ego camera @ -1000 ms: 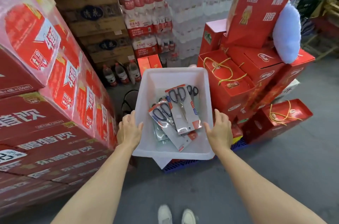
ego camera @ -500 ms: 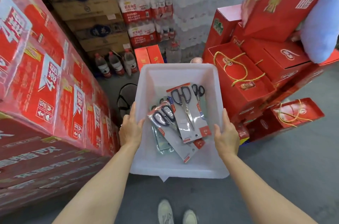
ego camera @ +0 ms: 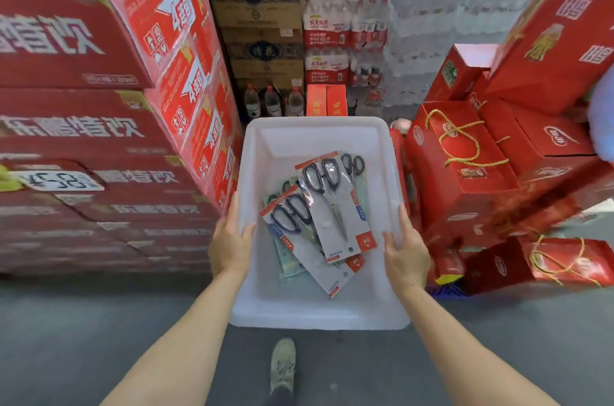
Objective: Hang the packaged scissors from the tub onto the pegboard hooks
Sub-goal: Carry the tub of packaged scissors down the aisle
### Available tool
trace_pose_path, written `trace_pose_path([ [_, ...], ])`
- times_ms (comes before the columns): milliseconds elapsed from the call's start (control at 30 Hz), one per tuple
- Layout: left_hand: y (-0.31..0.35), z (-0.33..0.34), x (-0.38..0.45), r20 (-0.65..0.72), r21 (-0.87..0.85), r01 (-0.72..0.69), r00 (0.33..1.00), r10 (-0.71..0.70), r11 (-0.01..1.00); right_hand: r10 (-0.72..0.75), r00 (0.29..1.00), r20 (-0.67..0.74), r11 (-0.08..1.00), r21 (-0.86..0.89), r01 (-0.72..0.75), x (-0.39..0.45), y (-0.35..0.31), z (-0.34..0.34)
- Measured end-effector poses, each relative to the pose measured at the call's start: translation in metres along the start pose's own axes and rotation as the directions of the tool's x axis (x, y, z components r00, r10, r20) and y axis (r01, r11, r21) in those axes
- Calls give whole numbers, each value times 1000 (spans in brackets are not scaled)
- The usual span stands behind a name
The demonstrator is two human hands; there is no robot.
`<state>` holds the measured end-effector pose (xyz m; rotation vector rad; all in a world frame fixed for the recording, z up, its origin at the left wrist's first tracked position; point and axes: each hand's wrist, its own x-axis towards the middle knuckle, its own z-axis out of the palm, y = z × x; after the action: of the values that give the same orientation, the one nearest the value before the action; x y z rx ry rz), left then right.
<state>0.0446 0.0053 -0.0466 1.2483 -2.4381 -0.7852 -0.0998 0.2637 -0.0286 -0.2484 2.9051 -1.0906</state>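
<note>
A white plastic tub [ego camera: 317, 136] is held up in front of me above the floor. My left hand [ego camera: 231, 241] grips its left rim, thumb inside. On the right rim, my right hand [ego camera: 406, 254] grips the same way. Inside the tub lie several packaged scissors [ego camera: 332, 206] with black handles on grey cards with red corners, piled at a slant. One loose-looking pair [ego camera: 353, 163] lies at the back right. No pegboard or hooks are in view.
Red drink cartons [ego camera: 83, 140] stack high on the left. Red gift boxes [ego camera: 465, 153] with gold cord handles pile up on the right. Brown cartons [ego camera: 262, 7] and shrink-wrapped water bottles [ego camera: 332, 27] fill the back. Grey floor and one shoe [ego camera: 282, 362] lie below.
The tub has been lifted off the red boxes and drawn toward me, both hands keeping their grip. The view has swung to the left, and the scissors have slid a little.
</note>
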Motion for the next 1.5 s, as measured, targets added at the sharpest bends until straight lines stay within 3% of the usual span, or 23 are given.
trace_pose_path([
  [200,-38,-30,-104,-84,-58,178,980,-183,982,-81,981,174,991,-89,97,-55,5,-16],
  [433,-93,-63,-217,-178,-129,387,897,-405,913,-184,906,381,957,-142,254,-127,6,5],
  [733,-182,-140,-282,-312,-163,657,673,-670,736,-360,721,592,892,-8,451,-201,-78,84],
  [967,-256,-210,-263,-418,-287,727,490,-765,624,-521,531,669,780,120,614,-232,-204,164],
  [1167,-312,-272,-218,-492,-307,752,400,-774,584,-610,433,664,714,223,664,-256,-316,226],
  [1267,-340,-301,-199,-521,-358,709,388,-760,607,-642,389,660,676,249,694,-267,-367,260],
  [1500,-428,-364,-120,-519,-412,756,264,-813,509,-711,215,669,545,332,770,-288,-489,360],
])
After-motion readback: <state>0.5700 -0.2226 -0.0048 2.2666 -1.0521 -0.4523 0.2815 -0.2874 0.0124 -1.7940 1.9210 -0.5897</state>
